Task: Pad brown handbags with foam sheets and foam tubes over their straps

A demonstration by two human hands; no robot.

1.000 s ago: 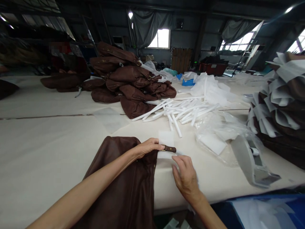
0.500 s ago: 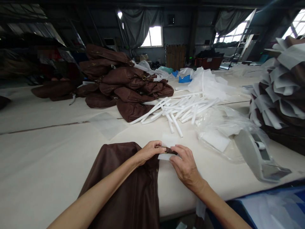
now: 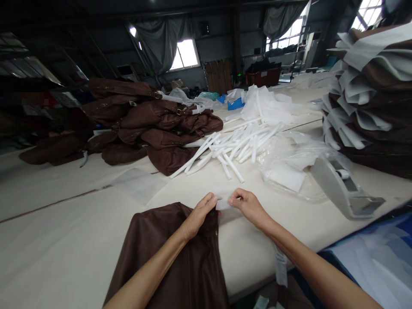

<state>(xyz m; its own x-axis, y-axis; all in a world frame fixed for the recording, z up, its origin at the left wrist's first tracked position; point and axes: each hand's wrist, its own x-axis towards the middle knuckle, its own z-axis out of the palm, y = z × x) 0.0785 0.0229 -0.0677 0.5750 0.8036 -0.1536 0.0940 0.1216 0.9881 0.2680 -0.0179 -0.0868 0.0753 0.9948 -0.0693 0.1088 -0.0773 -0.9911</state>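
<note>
A brown leather bag [image 3: 170, 257] lies at the table's near edge, under my left forearm. My left hand [image 3: 200, 216] is closed at the bag's upper right corner, pinching the strap with a small white foam sheet [image 3: 222, 204] over it. The strap and its buckle are now mostly hidden by the sheet and my fingers. Just to the right, my right hand [image 3: 247, 207] is closed, with thumb and fingertips pinching the sheet's right end. The sheet spans the short gap between both hands.
Brown bags [image 3: 154, 116] are heaped at the back left. White foam tubes [image 3: 231, 150] lie mid-table beside a clear plastic bag [image 3: 286, 176] and a grey tape dispenser [image 3: 344, 184]. Bags interleaved with white sheets [image 3: 363, 90] are stacked at right. A person's dark shape [image 3: 54, 116] is far left.
The white sheet, earlier lying under the bare strap and buckle, now covers them. My right hand has gone from loosely curled fingers to a pinch. The view has turned to the right.
</note>
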